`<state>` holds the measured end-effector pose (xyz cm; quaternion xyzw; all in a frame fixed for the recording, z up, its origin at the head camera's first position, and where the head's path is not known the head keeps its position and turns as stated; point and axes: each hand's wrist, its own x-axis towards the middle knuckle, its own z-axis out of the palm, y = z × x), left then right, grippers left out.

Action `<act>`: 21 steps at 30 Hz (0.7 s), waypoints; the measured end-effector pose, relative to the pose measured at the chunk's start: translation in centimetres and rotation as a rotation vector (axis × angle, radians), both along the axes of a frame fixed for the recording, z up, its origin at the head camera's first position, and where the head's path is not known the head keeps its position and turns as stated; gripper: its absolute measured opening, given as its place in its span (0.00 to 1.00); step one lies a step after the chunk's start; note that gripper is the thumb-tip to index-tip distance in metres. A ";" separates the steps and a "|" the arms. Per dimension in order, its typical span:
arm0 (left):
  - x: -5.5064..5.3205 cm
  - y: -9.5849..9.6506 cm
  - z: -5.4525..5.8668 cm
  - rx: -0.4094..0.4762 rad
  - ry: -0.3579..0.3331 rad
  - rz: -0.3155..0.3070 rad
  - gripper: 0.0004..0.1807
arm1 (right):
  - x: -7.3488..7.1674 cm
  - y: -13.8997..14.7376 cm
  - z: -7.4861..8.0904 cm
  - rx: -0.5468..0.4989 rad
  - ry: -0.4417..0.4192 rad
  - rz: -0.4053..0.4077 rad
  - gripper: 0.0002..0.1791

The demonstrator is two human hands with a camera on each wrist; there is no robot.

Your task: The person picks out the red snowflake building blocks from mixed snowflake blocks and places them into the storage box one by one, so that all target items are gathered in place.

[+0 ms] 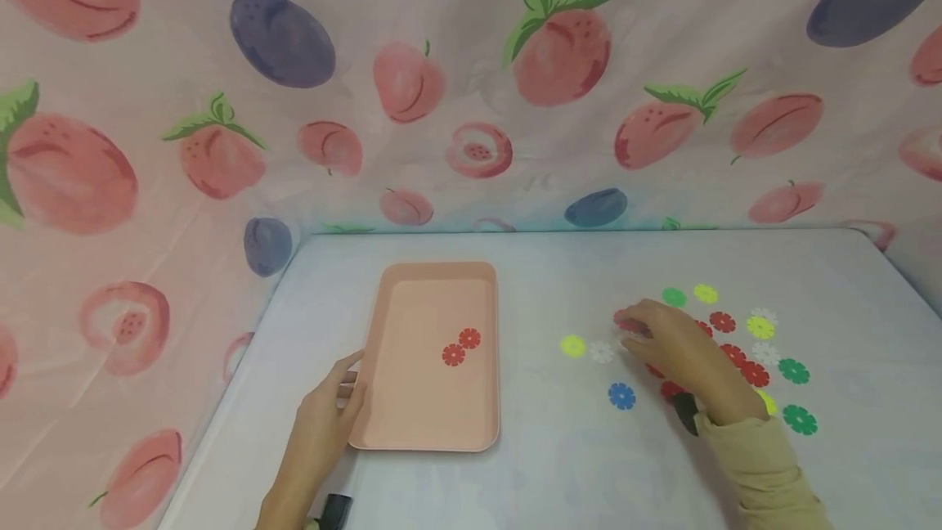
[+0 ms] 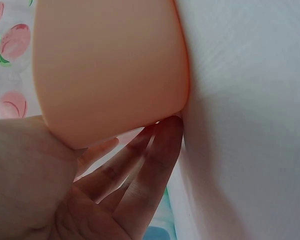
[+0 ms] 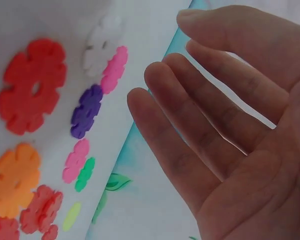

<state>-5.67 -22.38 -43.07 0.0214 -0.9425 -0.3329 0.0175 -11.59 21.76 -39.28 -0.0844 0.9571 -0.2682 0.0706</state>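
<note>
A shallow peach-coloured tray (image 1: pixel 434 424) lies on the left part of the table. Two red snowflake-shaped plastic discs (image 1: pixel 461 347) rest inside it. My left hand (image 1: pixel 327 403) holds the tray's left side, thumb at the rim and fingertips low against the outer wall (image 2: pixel 115 65). Over the scattered snowflake discs on the right, my right hand (image 1: pixel 673 346) reaches with nothing in it; its palm and loosely extended fingers (image 3: pixel 190 130) show in the right wrist view. A red disc (image 1: pixel 624 319) lies right by its fingertips, and other discs are partly hidden under the hand.
Left of the right hand are a yellow disc (image 1: pixel 573 346), a white disc (image 1: pixel 602 352) and a blue disc (image 1: pixel 621 396). Green discs (image 1: pixel 800 419) lie at the pile's right. A fruit-patterned cloth (image 1: pixel 471 88) rises behind the white table (image 1: pixel 559 473).
</note>
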 end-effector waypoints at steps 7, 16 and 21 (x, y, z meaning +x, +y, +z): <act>-0.1 0.0 -0.2 -0.013 0.019 0.001 0.26 | 0.1 0.6 -0.3 0.012 -0.061 -0.033 0.26; -0.1 0.1 0.1 0.001 -0.010 -0.001 0.26 | 0.4 1.5 -0.6 0.021 -0.090 -0.028 0.27; -0.1 0.2 0.1 -0.002 -0.013 0.006 0.25 | 0.4 1.9 -0.8 0.031 -0.088 0.001 0.25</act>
